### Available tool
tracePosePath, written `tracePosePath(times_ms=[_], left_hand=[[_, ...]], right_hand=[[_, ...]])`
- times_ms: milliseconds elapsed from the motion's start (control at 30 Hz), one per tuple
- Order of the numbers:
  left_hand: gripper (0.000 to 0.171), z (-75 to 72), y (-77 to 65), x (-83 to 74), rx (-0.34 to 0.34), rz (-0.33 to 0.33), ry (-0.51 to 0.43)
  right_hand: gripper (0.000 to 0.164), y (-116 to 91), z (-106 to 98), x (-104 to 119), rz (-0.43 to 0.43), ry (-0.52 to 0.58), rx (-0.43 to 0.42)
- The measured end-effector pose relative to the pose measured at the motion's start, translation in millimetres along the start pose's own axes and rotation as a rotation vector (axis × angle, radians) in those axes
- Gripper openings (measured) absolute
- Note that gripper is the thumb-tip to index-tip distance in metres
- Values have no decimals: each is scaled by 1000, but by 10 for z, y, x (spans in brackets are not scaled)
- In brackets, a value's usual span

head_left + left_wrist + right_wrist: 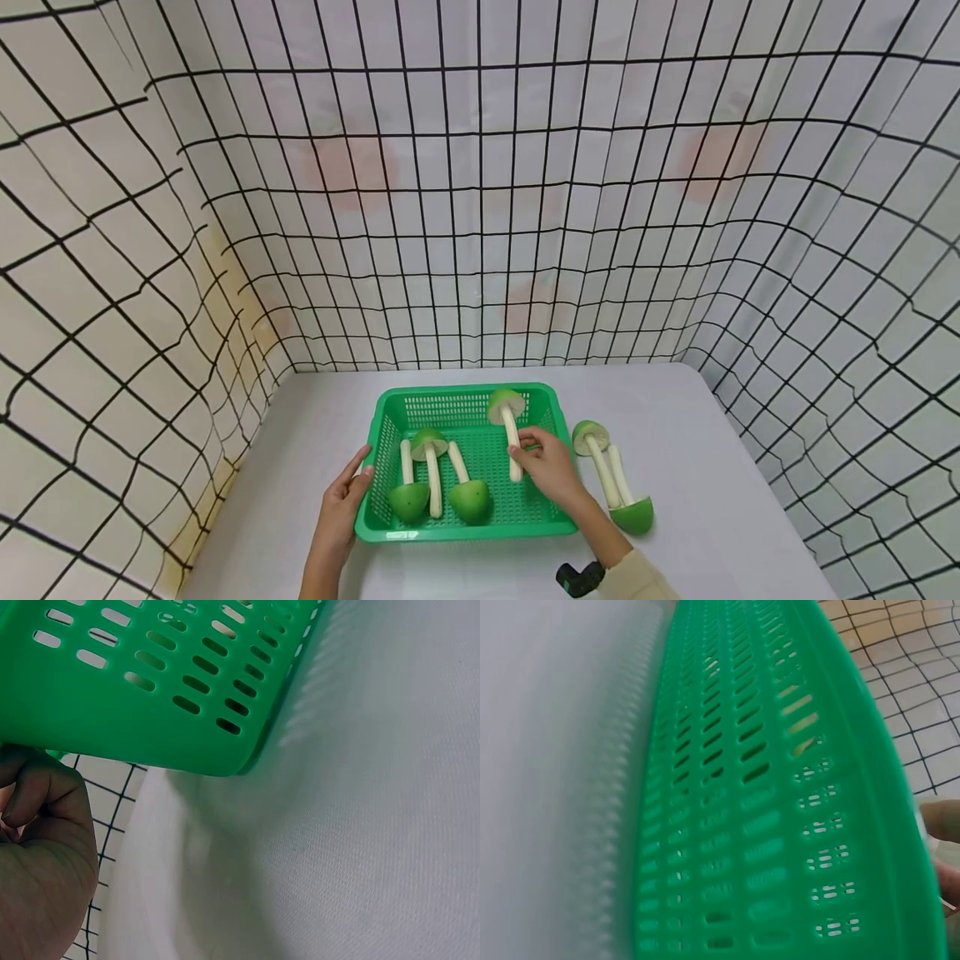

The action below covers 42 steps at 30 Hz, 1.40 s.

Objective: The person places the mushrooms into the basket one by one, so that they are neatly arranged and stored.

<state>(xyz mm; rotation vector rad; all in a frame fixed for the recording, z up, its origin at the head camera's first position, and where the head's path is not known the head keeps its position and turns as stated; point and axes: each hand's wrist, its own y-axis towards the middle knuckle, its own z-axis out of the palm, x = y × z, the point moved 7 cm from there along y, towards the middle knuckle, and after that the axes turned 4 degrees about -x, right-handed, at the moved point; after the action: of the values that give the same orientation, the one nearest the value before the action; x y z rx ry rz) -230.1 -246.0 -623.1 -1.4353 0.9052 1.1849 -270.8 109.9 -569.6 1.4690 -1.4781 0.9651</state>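
In the head view, a green plastic basket [457, 535] stands on the white table. My left hand [341, 508] grips its left rim; curled fingers [49, 787] show beside the basket wall [150, 735] in the left wrist view. With thumb and fingers, my right hand [551, 471] pinches the white stem of a green-capped mushroom [506, 408] over the basket's right part, cap toward the far side. Three similar mushrooms [470, 500] lie in the basket's left and middle. In the right wrist view, the basket's slotted side [765, 787] hides most of that hand.
Right of the basket, two more green-capped mushrooms [602, 471] lie side by side on the white tabletop [720, 517], caps at opposite ends. Black netting [480, 208] surrounds the table at the back and sides. A small black device [580, 579] is by the right wrist.
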Motion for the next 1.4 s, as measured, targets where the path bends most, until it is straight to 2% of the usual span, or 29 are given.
tracePosePath(times_ms=[300,533,833,1167,1400], left_hand=[[58,-3,-12,-19,2,-12,12],[58,-11,-2,6,1,-14,7],[57,-5,-2,14,-3,-14,8],[58,0,0,15,3,-11,-3],[58,3,7,23,7,-14,-14]], right_hand=[[26,34,196,-8,3,-89,47],[28,31,323,-57,35,-91,82],[28,6,425,-63,25,-114,132],[32,-39,542,-110,61,-86,260],[31,-37,585,-173,102,-107,292]])
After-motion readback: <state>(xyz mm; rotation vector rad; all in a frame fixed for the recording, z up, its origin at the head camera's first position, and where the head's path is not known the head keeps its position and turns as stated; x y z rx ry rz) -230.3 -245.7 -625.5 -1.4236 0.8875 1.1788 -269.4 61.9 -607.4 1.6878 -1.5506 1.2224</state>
